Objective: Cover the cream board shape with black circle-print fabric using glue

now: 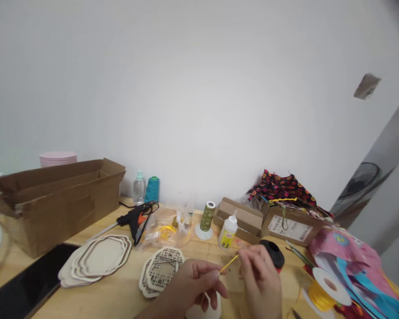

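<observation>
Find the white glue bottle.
In the head view the glue bottle stands right of centre, between the olive thread spool and a cardboard box, beyond the right hand.

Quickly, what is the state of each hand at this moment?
Left hand: closed, pinching the lower end of a thin yellow cord.
Right hand: closed, pinching its upper end.

Bare left hand point(199, 281) and right hand point(262, 283) sit close together, backs toward the camera, each with thumb and forefinger pinched.
</observation>
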{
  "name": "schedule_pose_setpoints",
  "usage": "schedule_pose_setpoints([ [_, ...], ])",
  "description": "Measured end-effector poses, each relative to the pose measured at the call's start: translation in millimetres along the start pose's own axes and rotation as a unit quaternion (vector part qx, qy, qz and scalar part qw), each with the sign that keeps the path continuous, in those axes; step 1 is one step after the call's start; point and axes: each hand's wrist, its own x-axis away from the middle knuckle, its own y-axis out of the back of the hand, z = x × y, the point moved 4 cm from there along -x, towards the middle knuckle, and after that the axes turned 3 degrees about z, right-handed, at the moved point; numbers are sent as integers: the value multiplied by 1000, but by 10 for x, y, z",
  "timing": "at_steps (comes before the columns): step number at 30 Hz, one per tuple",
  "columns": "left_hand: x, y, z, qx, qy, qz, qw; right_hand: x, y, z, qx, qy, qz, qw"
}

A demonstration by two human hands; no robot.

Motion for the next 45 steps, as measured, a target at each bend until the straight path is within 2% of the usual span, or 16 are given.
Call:
schedule_pose_setpoints([
  [3,-16,39,15,9,4,-22,1000,-31,79,-41,3,-44,-23,999],
  [5,-27,49,17,5,1,-27,1000,-24,53,-35,6,-30,-4,1000],
  [7,-35,57,16,-3,-4,-32,999,-4,-17,4,14,8,38,999],
  [10,-41,71,6,-22,-15,-38,999,34,-146,75,-3,47,134,990],
  [12,-43,84,-2,-36,-19,-44,998,52,-208,91,-32,36,187,981],
  [14,-44,96,-10,-48,-16,-49,998,58,-236,59,-51,-1,206,977],
  [19,-47,114,-42,-48,-15,-65,997,41,-226,-149,-70,-98,144,982],
  [21,-49,120,-47,-40,-17,-73,996,41,-231,-237,-122,-155,115,974],
  [24,-55,133,-24,-27,-13,-84,996,49,-266,-282,-221,-225,104,943],
  [28,-57,154,8,-5,-16,-106,994,39,-284,-185,-287,-260,139,911],
  [32,-51,171,-22,8,-42,-122,992,71,-325,-91,-430,-334,211,812],
  [33,-50,176,-29,10,-47,-125,991,80,-333,-81,-453,-344,219,792],
  [34,-50,179,-33,12,-50,-127,991,85,-335,-84,-462,-348,215,787],
  [38,-63,187,-9,19,-47,-128,990,116,-358,-174,-426,-341,172,820],
  [42,-84,191,18,19,-45,-119,992,126,-397,-257,-387,-291,143,863],
  [45,-88,195,12,13,-50,-115,992,131,-418,-289,-374,-271,136,876],
])
